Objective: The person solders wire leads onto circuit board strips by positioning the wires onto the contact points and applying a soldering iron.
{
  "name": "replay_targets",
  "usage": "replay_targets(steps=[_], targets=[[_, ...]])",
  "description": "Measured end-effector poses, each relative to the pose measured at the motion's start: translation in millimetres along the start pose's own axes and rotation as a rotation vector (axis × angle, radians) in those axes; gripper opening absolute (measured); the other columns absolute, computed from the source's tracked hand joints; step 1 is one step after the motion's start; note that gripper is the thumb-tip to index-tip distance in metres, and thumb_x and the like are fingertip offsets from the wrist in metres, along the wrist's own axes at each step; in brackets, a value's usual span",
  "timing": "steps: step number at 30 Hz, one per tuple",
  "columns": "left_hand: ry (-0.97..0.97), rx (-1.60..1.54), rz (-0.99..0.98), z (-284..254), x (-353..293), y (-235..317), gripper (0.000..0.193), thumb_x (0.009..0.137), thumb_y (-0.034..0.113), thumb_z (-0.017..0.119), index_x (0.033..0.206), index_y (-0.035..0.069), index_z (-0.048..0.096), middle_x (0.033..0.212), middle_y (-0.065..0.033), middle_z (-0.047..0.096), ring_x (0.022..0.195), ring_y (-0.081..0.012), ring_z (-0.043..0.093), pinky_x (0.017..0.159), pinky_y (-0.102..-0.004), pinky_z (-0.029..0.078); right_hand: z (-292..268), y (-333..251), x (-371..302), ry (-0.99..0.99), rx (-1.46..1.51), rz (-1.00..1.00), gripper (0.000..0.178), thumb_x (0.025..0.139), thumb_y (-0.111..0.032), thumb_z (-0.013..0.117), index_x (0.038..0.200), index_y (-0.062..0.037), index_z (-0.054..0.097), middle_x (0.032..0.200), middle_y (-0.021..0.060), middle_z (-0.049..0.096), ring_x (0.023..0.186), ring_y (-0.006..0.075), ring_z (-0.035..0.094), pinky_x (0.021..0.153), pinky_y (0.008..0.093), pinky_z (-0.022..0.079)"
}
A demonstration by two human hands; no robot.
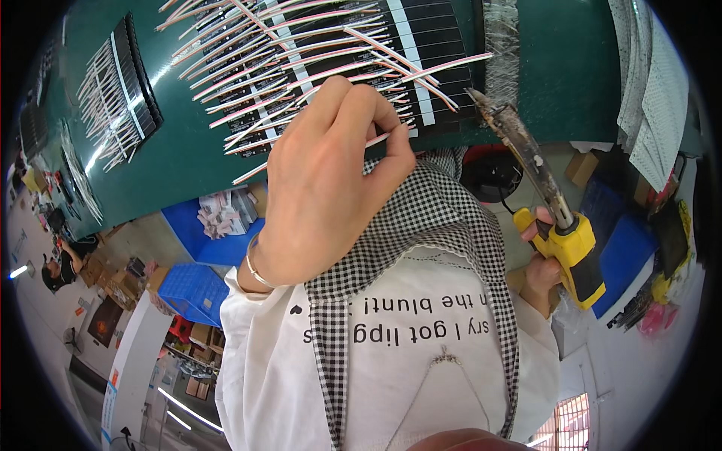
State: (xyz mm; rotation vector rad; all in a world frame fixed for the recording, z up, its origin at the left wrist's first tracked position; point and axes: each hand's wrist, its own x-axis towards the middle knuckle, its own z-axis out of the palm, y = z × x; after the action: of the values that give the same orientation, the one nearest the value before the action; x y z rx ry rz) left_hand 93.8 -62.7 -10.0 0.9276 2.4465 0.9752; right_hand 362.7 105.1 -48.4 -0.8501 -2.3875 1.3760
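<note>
Over the front edge of the green bench top, my left hand (338, 173) pinches the end of a thin white-and-red wire (380, 138) between thumb and fingers. Beneath and beyond it lies a row of black strip-like boards (444, 52) with a pale band across them. Many white-and-red wires (331, 52) lie over these boards, some crossing loosely. My right hand (543, 270) is closed round the yellow handle of a soldering gun (575, 259). The gun's dark, crusted tip (475, 96) points at the boards' right end, close to the bench edge.
Another set of black boards with wires (120, 98) lies at the left on the green bench top (188, 150). A grey, wrinkled strip (502, 45) runs across the bench on the right. Blue bins (192, 293) stand below at the left. Pale textured sheets (650, 90) hang at the far right.
</note>
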Motion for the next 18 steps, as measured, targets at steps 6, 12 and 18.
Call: replay_targets(steps=[6,12,18], targets=[[0.08,0.198,0.225,-21.8,25.3,-3.9,0.025,0.066,0.013,0.081,0.084,0.007,0.065,0.084,-0.003,0.061,0.071,-0.0174,0.054,0.063,-0.0282,0.043,9.3,4.0,4.5,0.101,0.231,0.021,0.073,0.088,-0.063,0.045,0.117,0.004,0.052,0.099,0.0134,0.063,0.061,0.0146,0.056,0.055,0.0254,0.046],[-0.111,0.444,0.377,-15.8,53.5,-3.1,0.025,0.073,0.029,0.075,0.086,0.011,0.064,0.092,-0.0021,0.054,0.094,-0.0227,0.047,0.086,-0.0377,0.033,9.8,11.9,3.5,0.159,0.298,-0.017,0.073,0.089,-0.06,0.046,0.121,0.0058,0.047,0.106,0.0161,0.061,0.061,0.0139,0.056,0.055,0.0247,0.046],[-0.091,0.331,0.503,-28.5,64.2,-17.8,0.018,0.083,0.019,0.068,0.091,0.006,0.059,0.09,-0.0048,0.053,0.088,-0.0227,0.05,0.082,-0.0358,0.038,9.7,7.7,7.4,0.268,0.299,0.031,0.069,0.089,-0.057,0.05,0.12,0.005,0.048,0.105,0.017,0.063,0.06,0.0138,0.056,0.056,0.0238,0.046]])
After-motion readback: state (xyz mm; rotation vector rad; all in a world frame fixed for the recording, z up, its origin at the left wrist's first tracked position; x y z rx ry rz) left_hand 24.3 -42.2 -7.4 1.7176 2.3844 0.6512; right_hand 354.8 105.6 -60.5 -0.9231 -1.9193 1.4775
